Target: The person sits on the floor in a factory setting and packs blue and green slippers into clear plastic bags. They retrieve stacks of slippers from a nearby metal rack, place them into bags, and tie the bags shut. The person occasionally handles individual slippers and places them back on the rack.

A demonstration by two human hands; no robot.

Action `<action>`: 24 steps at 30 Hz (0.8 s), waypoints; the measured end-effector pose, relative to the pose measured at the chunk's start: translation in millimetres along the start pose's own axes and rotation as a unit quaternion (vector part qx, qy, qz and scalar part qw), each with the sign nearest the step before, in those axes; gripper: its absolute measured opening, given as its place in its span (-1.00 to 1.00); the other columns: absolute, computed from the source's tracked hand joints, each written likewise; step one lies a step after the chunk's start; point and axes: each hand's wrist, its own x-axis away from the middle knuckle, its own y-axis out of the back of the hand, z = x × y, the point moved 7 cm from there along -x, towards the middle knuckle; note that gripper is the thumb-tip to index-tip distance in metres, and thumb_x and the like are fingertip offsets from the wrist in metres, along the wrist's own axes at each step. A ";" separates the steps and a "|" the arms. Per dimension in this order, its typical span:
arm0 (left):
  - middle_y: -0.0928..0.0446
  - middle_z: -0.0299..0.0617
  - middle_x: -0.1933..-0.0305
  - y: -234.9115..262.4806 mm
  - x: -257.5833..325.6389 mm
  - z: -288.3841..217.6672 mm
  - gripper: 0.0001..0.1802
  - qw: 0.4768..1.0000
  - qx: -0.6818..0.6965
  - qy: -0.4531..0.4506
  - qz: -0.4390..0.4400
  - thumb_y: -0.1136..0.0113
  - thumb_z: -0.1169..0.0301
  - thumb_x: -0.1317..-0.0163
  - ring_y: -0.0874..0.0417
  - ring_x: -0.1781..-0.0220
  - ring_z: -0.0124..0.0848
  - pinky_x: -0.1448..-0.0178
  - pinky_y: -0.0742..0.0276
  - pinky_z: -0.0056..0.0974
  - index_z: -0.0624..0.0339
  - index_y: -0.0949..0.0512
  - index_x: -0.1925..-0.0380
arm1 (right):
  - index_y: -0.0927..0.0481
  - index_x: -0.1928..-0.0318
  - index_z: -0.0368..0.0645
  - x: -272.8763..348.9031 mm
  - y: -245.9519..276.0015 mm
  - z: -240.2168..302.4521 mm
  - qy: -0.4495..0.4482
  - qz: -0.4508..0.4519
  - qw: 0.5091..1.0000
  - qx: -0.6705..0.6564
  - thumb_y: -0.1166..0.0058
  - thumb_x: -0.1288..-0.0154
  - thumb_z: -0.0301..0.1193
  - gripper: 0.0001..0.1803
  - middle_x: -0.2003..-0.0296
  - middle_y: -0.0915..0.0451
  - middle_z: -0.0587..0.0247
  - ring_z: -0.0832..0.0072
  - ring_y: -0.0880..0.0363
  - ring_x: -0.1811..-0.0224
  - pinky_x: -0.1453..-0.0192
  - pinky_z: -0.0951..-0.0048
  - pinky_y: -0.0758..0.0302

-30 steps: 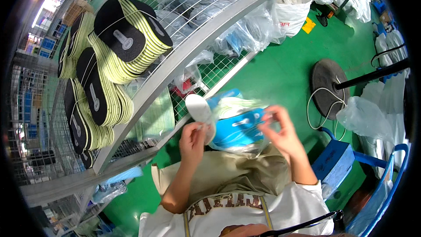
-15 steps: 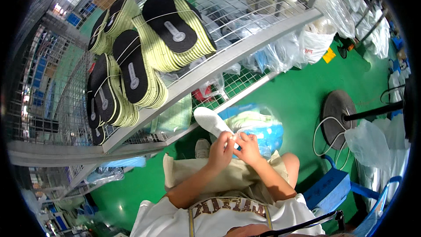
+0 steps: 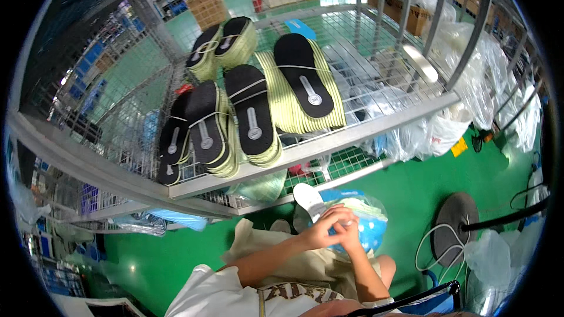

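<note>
- We see a wire shelf [image 3: 376, 120] of grey metal mesh, its front rail running from lower left up to the right.
- On it we count several stacks of insoles [image 3: 249, 117], black on top with pale yellow-green edges, each bound by a thin band.
- The largest stack [image 3: 305, 82] lies fanned out toward the right; two smaller stacks [image 3: 226, 41] sit farther back.
- Clear plastic bags [image 3: 382, 64] lie on the mesh to the right of the stacks.
- Below, we see a green floor [image 3: 405, 194] carrying a round grey base [image 3: 455, 229], white plastic bags [image 3: 435, 135] under the shelf edge, and a small yellow tag [image 3: 459, 147].
</note>
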 end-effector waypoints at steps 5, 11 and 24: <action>-0.04 0.01 -0.14 -11.2 16.3 40.6 -0.23 0.984 0.054 0.167 0.014 -0.11 0.37 0.02 -0.04 -0.18 -0.21 -0.20 0.04 -0.22 0.22 0.11 -0.12 | -0.50 0.48 -0.22 -1.4 32.1 4.7 -0.014 -0.106 0.994 0.000 -0.03 0.08 -0.55 -0.93 0.57 -0.43 0.30 0.65 -0.37 0.51 0.43 0.62 -0.27; -0.39 -0.11 0.34 -27.5 31.6 106.8 -0.82 0.919 0.126 0.372 0.045 0.12 0.40 -0.13 -0.39 0.27 -0.35 0.13 -0.28 -0.33 0.27 -0.31 0.31 | -0.47 0.30 -0.13 -5.4 76.2 52.6 -0.030 0.011 0.997 0.075 -0.04 0.07 -0.49 -0.78 0.54 -0.43 0.24 0.44 -0.40 0.48 0.36 0.46 -0.27; -0.19 0.02 0.06 -94.5 24.9 98.8 -0.26 0.942 0.063 0.215 0.250 -0.07 0.19 0.07 -0.29 0.05 -0.25 0.04 -0.23 -0.31 0.20 0.12 -0.01 | -0.33 0.19 -0.27 13.2 -11.8 75.4 0.236 0.421 0.835 0.264 0.11 0.17 -0.48 -0.60 0.49 -0.44 0.09 0.25 -0.41 0.34 0.29 0.33 -0.32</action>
